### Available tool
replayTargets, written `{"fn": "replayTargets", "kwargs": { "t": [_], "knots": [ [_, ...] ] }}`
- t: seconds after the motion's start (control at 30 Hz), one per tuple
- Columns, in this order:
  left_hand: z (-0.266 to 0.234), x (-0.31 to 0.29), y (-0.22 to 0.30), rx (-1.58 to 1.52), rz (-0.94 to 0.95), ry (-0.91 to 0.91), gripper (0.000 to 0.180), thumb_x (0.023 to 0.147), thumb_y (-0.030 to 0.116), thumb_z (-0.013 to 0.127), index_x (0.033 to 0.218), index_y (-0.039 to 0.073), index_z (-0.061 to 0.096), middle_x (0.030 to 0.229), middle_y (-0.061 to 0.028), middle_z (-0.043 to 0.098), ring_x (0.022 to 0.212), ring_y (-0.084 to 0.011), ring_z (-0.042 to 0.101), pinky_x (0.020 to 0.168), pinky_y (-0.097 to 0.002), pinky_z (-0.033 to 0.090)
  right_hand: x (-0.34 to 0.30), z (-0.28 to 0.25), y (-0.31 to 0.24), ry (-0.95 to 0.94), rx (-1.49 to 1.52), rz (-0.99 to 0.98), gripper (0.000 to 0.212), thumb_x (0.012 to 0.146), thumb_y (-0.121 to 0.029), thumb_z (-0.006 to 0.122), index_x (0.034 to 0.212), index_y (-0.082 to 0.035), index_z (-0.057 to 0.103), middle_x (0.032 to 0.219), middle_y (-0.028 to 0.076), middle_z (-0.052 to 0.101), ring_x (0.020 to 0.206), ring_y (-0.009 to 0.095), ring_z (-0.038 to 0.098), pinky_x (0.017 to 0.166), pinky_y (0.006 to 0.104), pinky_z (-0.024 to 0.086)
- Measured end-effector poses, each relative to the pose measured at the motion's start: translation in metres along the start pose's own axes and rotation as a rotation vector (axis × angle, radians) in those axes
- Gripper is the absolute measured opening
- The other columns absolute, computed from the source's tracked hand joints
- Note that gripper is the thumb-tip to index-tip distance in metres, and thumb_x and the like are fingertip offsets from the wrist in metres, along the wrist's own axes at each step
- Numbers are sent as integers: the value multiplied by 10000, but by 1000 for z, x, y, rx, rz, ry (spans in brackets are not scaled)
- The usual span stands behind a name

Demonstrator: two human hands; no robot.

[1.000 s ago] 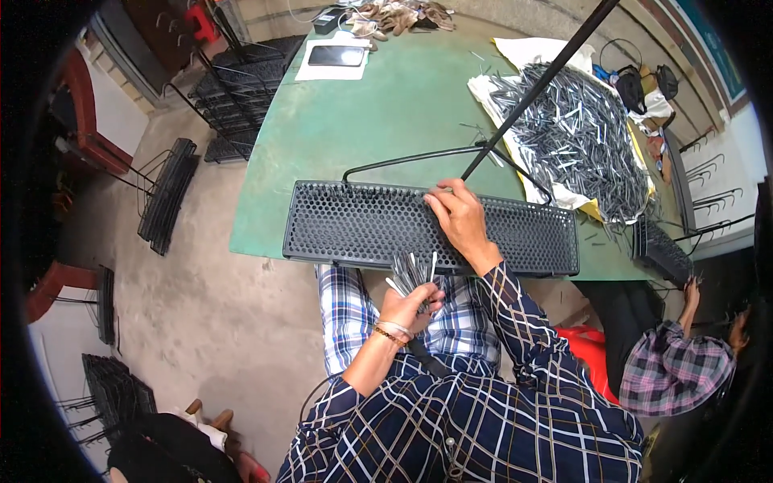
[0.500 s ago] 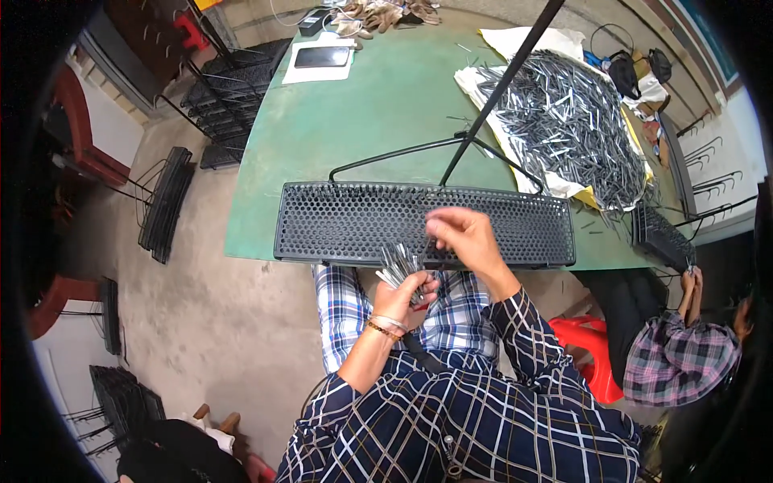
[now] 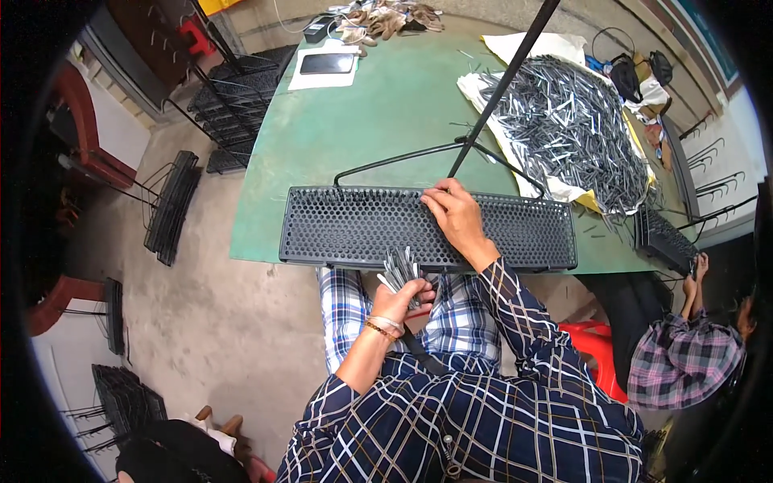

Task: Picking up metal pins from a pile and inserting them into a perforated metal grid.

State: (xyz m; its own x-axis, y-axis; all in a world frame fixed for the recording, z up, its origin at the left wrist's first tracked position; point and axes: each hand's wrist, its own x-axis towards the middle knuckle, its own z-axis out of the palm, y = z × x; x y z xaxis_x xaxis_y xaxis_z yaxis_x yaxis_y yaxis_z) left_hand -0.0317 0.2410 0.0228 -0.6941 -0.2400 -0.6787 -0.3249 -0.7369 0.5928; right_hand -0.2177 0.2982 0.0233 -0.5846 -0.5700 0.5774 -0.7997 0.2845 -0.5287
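A long black perforated rack lies across the near edge of the table, its surface full of round holes. Short thin pieces stand in holes along its far side, left of centre. My right hand is over the middle of the rack, fingertips pinched together at its far row of holes; whatever they grip is too small to make out. Just below the rack's front edge, my left hand is closed round a bundle of thin grey metal strips, their ends fanned upward.
A big heap of similar strips rests on white sacking at the right of the green table. A black rod rises from the rack's frame. A phone and gloves lie far off. Another person works at the right.
My right hand has moved away from me, from near the bundle to the rack's far row of holes. My left hand still holds the strips near the front edge.
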Motion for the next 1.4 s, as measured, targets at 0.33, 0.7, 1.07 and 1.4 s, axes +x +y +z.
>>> {"fn": "replayTargets", "kwargs": {
  "t": [0.33, 0.7, 1.07, 1.4],
  "knots": [
    [3, -3, 8, -93, 64, -72, 169, 824, 89, 599, 969, 4, 585, 851, -93, 634, 719, -153, 618, 591, -268, 544, -24, -30, -37, -563, 545, 516, 233, 838, -199, 652, 929, 14, 672, 784, 35, 625, 734, 86, 551, 611, 246, 438],
    [10, -3, 3, -79, 76, -60, 187, 863, 107, 554, 1024, 15, 581, 880, -88, 649, 764, -159, 637, 610, -270, 554, -41, -38, -41, -546, 703, 687, 189, 816, -151, 668, 892, 21, 687, 698, 29, 645, 581, 52, 551, 488, 196, 425],
    [11, -2, 1, -33, 17, -11, 180, 856, 137, 573, 984, 10, 585, 862, -70, 627, 767, -169, 632, 645, -291, 560, -6, -45, -29, 30, 515, 448, 145, 817, -103, 633, 880, 23, 667, 810, 87, 647, 604, 126, 589, 541, 239, 459],
    [6, -1, -6, -56, -41, -30, 182, 840, 95, 579, 984, -16, 566, 892, -91, 621, 781, -179, 622, 674, -292, 564, 7, -6, 10, 156, 135, -35, 113, 798, -78, 629, 890, -16, 653, 846, 114, 647, 756, 271, 630, 657, 333, 503]
  ]
}}
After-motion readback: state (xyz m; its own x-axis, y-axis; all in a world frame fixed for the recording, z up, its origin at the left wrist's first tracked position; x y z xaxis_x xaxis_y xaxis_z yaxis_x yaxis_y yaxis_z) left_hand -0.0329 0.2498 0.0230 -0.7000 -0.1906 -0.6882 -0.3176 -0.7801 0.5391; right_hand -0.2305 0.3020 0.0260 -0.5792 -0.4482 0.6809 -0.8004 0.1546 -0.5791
